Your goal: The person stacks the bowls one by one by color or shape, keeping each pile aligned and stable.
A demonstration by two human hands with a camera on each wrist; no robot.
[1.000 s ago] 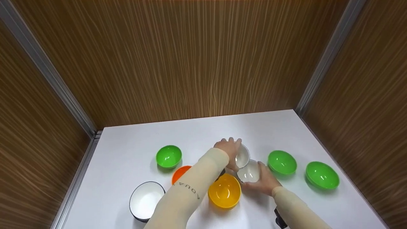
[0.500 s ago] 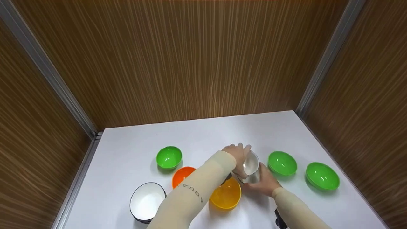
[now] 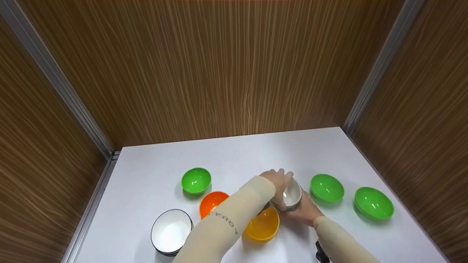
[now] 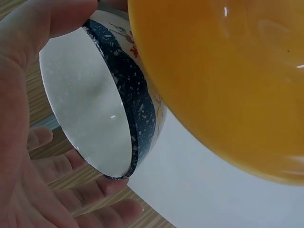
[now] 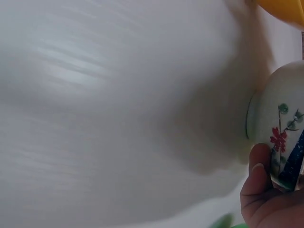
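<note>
My left hand [image 3: 278, 184] grips a white bowl [image 3: 293, 193] between thumb and fingers at its rim. In the left wrist view this bowl [image 4: 90, 109] shows a speckled dark blue band outside. My right hand [image 3: 307, 211] holds a bowl [image 5: 278, 109] with a red flower and a blue band, seen from the side in the right wrist view. From the head, the left hand's bowl covers the right hand's bowl; whether it sits fully inside cannot be told. Just in front stands a yellow bowl [image 3: 264, 226], partly behind the left sleeve.
An orange bowl [image 3: 212, 202] is half hidden by the left forearm. One green bowl [image 3: 196, 180] stands back left; two more, a nearer green bowl [image 3: 327, 188] and a farther green bowl [image 3: 373, 203], are at right. Stacked white bowls [image 3: 172, 232] stand front left. Wood-grain walls enclose the table.
My left hand has carried its white bowl rightward and toward me, over the bowl in my right hand, which was visible before. The right hand has stayed nearly in place.
</note>
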